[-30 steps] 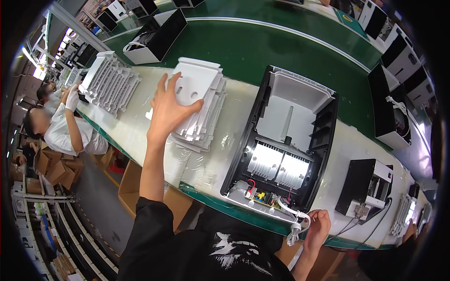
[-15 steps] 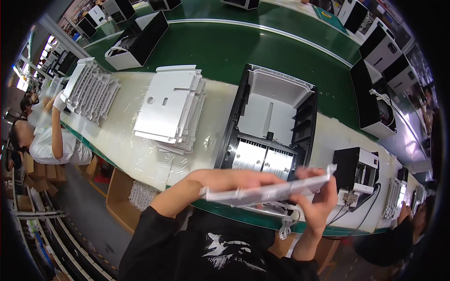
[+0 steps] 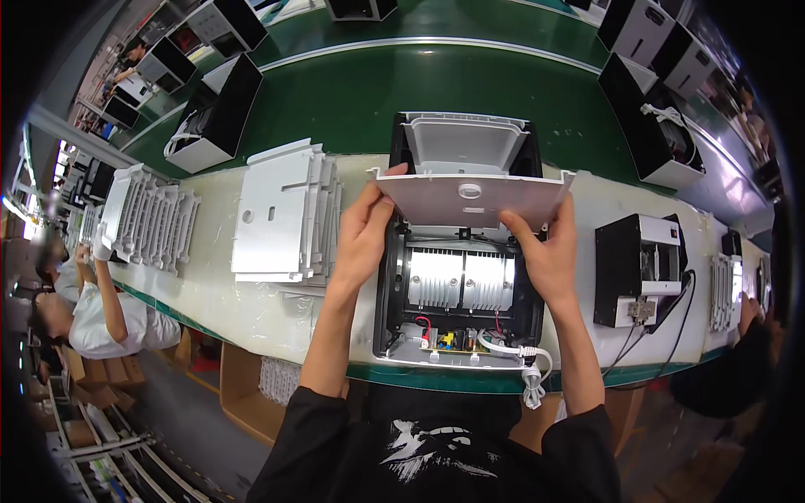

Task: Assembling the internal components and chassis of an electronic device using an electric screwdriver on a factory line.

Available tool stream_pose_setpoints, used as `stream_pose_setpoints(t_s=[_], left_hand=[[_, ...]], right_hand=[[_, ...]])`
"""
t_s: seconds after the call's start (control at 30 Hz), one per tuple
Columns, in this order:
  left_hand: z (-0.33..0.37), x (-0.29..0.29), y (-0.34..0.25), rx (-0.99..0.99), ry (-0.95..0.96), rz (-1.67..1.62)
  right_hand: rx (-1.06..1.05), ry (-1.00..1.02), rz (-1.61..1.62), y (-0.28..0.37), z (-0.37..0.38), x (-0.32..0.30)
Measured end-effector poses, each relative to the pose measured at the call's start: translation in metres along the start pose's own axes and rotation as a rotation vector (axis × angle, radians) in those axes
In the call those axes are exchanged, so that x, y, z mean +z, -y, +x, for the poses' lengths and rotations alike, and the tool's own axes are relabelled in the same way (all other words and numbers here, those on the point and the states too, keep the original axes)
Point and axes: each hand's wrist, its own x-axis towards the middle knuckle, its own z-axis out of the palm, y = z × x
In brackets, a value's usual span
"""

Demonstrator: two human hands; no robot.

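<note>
- I see my left hand (image 3: 362, 239) gripping the left end of a flat white plastic panel (image 3: 470, 199), thumb up at its top corner and fingers (image 3: 379, 220) closed under its edge.
- My right hand (image 3: 547, 251) grips the panel's right end in the same way, fingers (image 3: 521, 230) clamped on its lower edge.
- The panel hangs level between both hands, directly above the open black appliance housing (image 3: 457, 251), over its upper half and tilted toward me.
- In the housing, below the panel, I see two ribbed silver heat sinks (image 3: 461, 281) side by side, and nearer me a strip with red and yellow wiring (image 3: 444, 337).
- A white cable (image 3: 527, 369) curls off the housing's near right corner, over the edge of the desk (image 3: 251, 310).
- Left of the housing lies a stack of white panels (image 3: 285, 214) on the desk; further left a second stack of ribbed white parts (image 3: 151, 218).
- Right of the housing stands a smaller black-and-white box (image 3: 641, 268) with dark leads trailing from it.
- Beyond the housing runs a green conveyor belt (image 3: 352, 96) carrying more black housings.
- Far left of the housing, another person in a white shirt (image 3: 113, 323) reaches toward the ribbed parts.
</note>
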Motion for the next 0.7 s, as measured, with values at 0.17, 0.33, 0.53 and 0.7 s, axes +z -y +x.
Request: stream_pose_setpoints(t_s=[0.17, 0.33, 0.53, 0.7], left_hand=[[0.000, -0.002, 0.010, 0.067, -0.046, -0.076], [0.000, -0.004, 0.020, 0.135, -0.074, -0.098], [-0.002, -0.001, 0.018, 0.224, -0.116, 0.122], [-0.002, 0.008, 0.018, 0.236, -0.221, 0.187]], right_hand=[[-0.063, 0.072, -0.050, -0.001, -0.003, 0.000], [-0.088, 0.023, -0.115, -0.007, -0.004, 0.001], [-0.277, -0.153, -0.473, -0.007, -0.001, 0.000], [-0.017, -0.096, -0.339, 0.000, 0.000, -0.001]])
